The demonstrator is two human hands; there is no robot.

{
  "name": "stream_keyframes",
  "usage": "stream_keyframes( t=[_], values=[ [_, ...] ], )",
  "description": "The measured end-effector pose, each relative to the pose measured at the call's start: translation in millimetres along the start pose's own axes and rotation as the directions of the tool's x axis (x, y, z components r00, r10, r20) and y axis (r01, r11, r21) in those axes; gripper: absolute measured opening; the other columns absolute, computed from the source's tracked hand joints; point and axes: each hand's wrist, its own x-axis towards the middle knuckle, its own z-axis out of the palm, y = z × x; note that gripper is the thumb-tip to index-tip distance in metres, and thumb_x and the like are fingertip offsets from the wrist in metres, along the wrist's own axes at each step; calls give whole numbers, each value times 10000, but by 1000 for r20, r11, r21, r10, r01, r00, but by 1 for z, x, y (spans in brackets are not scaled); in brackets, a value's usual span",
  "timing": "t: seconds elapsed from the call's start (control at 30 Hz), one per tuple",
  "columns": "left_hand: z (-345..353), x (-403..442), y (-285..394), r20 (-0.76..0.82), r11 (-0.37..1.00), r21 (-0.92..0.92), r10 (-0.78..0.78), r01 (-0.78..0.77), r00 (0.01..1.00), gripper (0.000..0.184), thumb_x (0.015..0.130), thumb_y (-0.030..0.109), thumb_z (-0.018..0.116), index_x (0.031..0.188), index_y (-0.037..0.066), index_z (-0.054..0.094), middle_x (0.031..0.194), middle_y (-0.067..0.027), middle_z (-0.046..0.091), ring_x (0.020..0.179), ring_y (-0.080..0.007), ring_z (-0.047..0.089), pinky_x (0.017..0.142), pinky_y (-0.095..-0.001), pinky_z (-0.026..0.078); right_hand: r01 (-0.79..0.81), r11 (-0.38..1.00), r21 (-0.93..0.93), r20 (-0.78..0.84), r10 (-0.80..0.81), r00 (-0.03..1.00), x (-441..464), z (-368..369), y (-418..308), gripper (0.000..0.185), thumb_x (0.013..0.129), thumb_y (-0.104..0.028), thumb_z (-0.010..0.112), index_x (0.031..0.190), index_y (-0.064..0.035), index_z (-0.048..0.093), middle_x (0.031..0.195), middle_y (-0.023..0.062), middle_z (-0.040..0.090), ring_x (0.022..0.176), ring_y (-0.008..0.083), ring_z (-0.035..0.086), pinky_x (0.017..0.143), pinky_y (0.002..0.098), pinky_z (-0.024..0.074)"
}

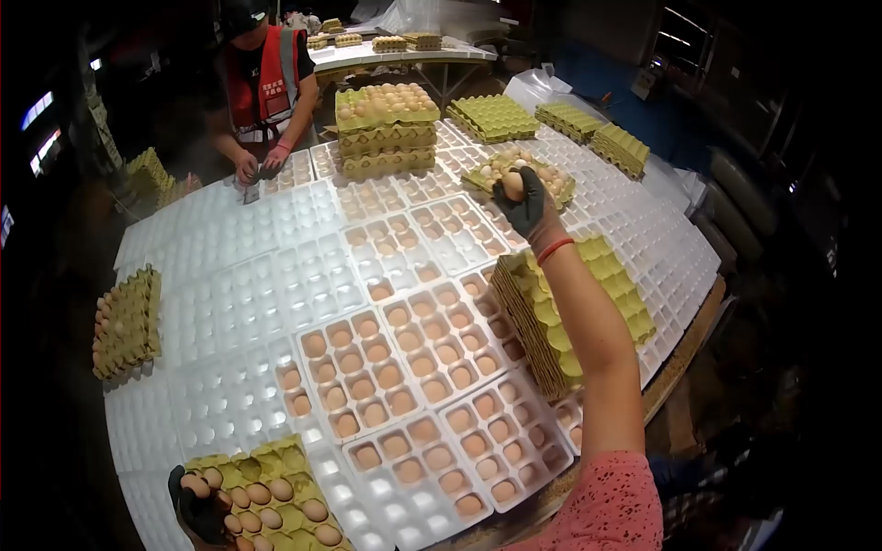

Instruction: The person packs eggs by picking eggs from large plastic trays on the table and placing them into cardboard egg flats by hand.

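Observation:
My right hand (525,204), in a dark glove with a red band at the wrist, is closed round a brown egg (513,186). It reaches out over a pulp egg tray (562,195) with several eggs in it. At the lower left, my left hand (190,514), also dark-gloved, curls round eggs (195,485) at the side of a yellow-green pulp tray (292,462); part of this hand is hidden. White plastic trays (381,482) cover the table, and brown eggs (388,376) fill many of their pockets in the middle.
Empty pulp trays (616,285) are stacked under my right forearm. Beyond stands a tall stack of egg-filled trays (386,138). Another egg-laden tray (129,321) lies at the left. Across the table, a person in a red vest (271,87) works with both hands over the white trays.

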Motion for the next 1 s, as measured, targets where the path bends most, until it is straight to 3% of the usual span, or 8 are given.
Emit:
stream_keyframes(
  t=[0.1, 0.2, 0.37, 0.57, 0.67, 0.73, 0.87, 1.0],
  values=[
    [11, -5, 8, -314, 954, -256, -234, 155, 920, 347, 1032, 187, 442, 1303, -19, 507, 1141, -97, 614, 1036, -204, 578, 970, -352, 472, -211, 941, -266, 102, 245, 964, -14, 18, 102, 429, 799, -323, 773, 1060, -30, 598, 987, 197, 681, 903, 382, 662, 758, 423, 533],
    [-19, 16, -18, 112, 361, 898, 368, -253, 923, 414, 1036, 278, 445, 1335, -3, 502, 1199, -137, 612, 1072, -256, 571, 960, -367, 472, -283, 868, -408, 232, 398, 888, -14, 48, 175, 511, 807, -332, 776, 1171, -33, 577, 1013, 204, 673, 958, 386, 637, 843, 408, 524],
    [-46, 25, -34, -372, 880, -470, -274, 75, 887, 429, 1002, 128, 503, 1403, 2, 421, 1080, -98, 570, 949, -204, 559, 960, -372, 519, -664, 712, 229, 184, 639, 747, -18, 98, 268, 537, 829, -253, 771, 1267, -53, 532, 1064, 167, 653, 978, 315, 623, 856, 401, 521],
    [-28, 19, -28, -459, 956, -244, -263, 164, 849, 487, 1015, 311, 490, 1449, 108, 402, 1370, -108, 505, 1166, -230, 530, 972, -338, 461, -795, 293, 531, 272, 830, 488, -10, 108, 246, 252, 972, -260, 578, 1176, -114, 593, 1157, -6, 580, 1012, 147, 555, 787, 327, 518],
    [-23, 9, -22, -436, 991, -40, -130, 125, 891, 445, 1025, 298, 473, 1423, 101, 449, 1354, -76, 525, 1120, -220, 537, 967, -358, 457, -780, 372, 503, 520, 591, 617, 6, 97, 115, 330, 996, -284, 532, 1250, -83, 594, 1093, 8, 640, 984, 122, 608, 836, 283, 496],
    [7, 12, 28, -424, 707, -704, -492, 64, 760, 271, 1023, 253, 481, 1247, 120, 554, 936, -43, 611, 710, -191, 589, 607, -310, 512, -694, 590, 413, 692, 292, 661, 0, 102, 35, 313, 997, -242, 545, 1242, -60, 618, 1042, 18, 668, 953, 124, 629, 828, 251, 490],
    [-9, -27, 27, -445, 960, 253, 6, 119, 896, 355, 918, 65, 563, 1272, 77, 537, 951, -18, 578, 762, -117, 546, 670, -249, 474, -434, 744, 508, 789, -200, 581, -81, 98, -172, 282, 960, -131, 609, 1214, -10, 624, 1091, 88, 692, 915, 134, 663, 820, 283, 516],
    [-40, -49, 30, -403, 973, 227, 54, 43, 914, 176, 940, 123, 571, 1089, 32, 577, 941, -26, 577, 793, -108, 551, 700, -244, 467, -56, 774, 631, 687, -524, 503, -160, 66, -355, 366, 797, -189, 735, 1140, -110, 637, 986, 90, 635, 932, 290, 612, 824, 402, 497]
  ],
)
